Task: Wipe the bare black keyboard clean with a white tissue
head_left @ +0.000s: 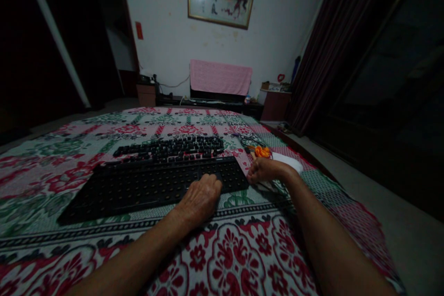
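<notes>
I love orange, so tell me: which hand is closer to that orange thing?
The right hand, at the lumpy orange object; the left hand is farther away, at the black keyboard.

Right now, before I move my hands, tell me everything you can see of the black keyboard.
The black keyboard is a long, plastic-looking slab, stripped of most or all keycaps, with rows of small brownish studs showing. It lies face up on the floral blanket, slanting in view, left end lower. Loose black keycaps lie just beyond its far edge. Your left hand is at its near edge, right of the middle; your right hand is by its right end, contact unclear.
</notes>
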`<state>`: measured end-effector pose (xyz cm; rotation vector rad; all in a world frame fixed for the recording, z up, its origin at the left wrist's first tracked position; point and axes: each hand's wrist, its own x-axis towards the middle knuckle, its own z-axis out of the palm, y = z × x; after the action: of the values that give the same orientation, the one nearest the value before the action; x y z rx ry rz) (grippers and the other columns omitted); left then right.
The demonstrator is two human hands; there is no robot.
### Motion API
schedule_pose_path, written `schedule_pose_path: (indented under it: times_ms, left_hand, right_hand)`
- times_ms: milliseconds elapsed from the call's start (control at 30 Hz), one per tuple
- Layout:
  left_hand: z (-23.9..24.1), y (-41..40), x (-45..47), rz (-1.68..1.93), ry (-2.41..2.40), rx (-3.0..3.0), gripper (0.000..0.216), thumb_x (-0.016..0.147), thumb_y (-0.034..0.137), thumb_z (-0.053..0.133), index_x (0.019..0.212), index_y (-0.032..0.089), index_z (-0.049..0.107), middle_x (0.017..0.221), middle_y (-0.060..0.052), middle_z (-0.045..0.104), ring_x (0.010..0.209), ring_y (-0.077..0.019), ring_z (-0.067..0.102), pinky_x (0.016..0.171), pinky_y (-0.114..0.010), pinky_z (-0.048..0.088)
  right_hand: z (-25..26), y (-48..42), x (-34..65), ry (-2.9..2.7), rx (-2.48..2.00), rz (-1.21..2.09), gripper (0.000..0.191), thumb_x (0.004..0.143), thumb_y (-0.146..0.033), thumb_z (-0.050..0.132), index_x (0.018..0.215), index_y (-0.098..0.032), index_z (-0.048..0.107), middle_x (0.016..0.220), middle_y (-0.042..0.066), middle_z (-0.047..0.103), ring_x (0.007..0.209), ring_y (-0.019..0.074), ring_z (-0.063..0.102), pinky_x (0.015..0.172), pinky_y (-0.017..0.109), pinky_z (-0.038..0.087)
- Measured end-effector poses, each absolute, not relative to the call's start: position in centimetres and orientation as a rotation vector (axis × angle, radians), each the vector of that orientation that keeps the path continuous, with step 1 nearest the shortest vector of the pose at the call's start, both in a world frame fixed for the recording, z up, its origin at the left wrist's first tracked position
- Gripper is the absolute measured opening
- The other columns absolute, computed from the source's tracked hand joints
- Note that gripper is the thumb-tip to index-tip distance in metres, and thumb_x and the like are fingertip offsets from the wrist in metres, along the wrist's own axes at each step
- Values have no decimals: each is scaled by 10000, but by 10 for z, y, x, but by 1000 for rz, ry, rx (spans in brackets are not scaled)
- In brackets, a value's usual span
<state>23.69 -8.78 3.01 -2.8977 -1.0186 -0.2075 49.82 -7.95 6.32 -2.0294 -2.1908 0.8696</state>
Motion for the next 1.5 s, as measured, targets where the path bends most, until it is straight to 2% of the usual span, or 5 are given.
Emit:
schedule_pose_path:
  times_ms: [100,367,633,833,1500]
  left_hand:
    - [30,-88,237,-194,-1022,-2900,203,833,99,332,885,186,508,909,-71,524,868,-196,491,692,-310,466]
    - [45,-78,222,-460,-1013,-2896,201,851,298,411,928,197,568,933,-64,556,887,-191,520,732,-302,465]
    - [49,-30,182,-435,-1353,-2850,763,737,649,444,1292,127,418,1396,-151,361,1276,-283,326,1045,-407,282]
    - [44,-22,175,-141,-1318,-3026,1106,534,803,482,1377,112,294,1468,-184,210,1341,-337,188,1068,-504,175]
    - [58,-19,174,-152,-1002,-3041,1066,498,816,492,1290,107,409,1357,-193,401,1224,-336,381,1017,-417,276]
  right_hand:
    - [69,-80,503,-2096,-2078,836,209,670,-344,604,729,-174,710,581,-30,607,495,73,453,474,174,337]
    - [70,-66,462,-1622,-1800,-51,236,763,-366,554,786,-187,705,749,24,684,692,145,594,611,219,394]
    - [55,-67,399,-2141,-1570,138,220,790,-324,546,807,-162,694,778,35,655,718,126,557,645,205,372]
    - [63,-72,414,-2404,-1517,225,217,719,-241,603,904,-161,681,903,50,622,837,156,540,726,225,380]
    - [43,-73,408,-2207,-1560,100,214,775,-196,520,940,-157,650,885,66,618,820,160,556,748,250,399]
